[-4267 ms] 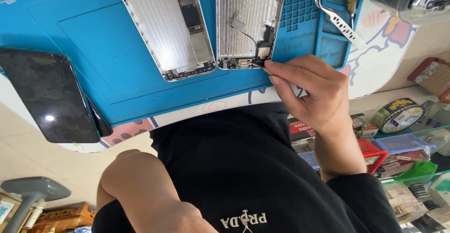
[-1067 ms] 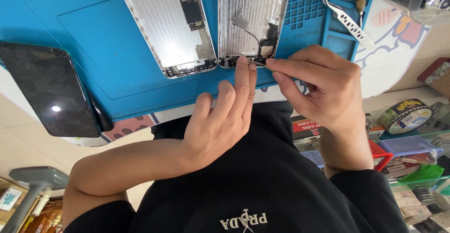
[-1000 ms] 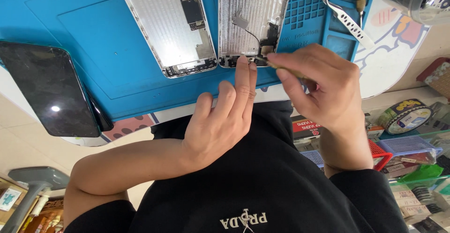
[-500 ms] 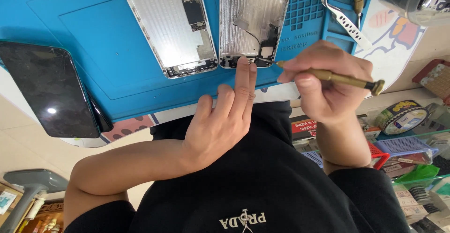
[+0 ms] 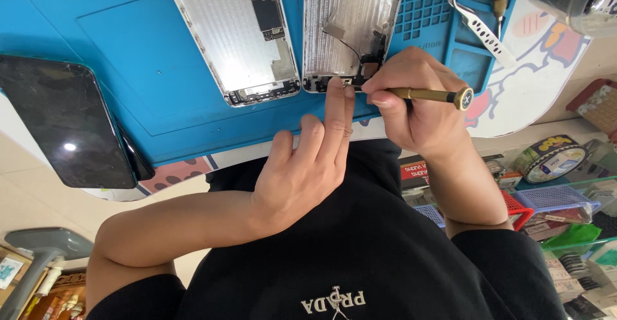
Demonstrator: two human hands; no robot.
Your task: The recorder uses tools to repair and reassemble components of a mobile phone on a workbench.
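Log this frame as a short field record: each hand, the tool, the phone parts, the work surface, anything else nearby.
Left hand: left hand flat, fingertips pressing the bottom edge of the right phone housing
Right hand: right hand grips a brass-handled screwdriver, tip at that housing's bottom edge
Other housing: open left phone housing, untouched
Surface: blue repair mat
Nearby: dark phone screen at the mat's left edge; metal tweezers on the mat's right
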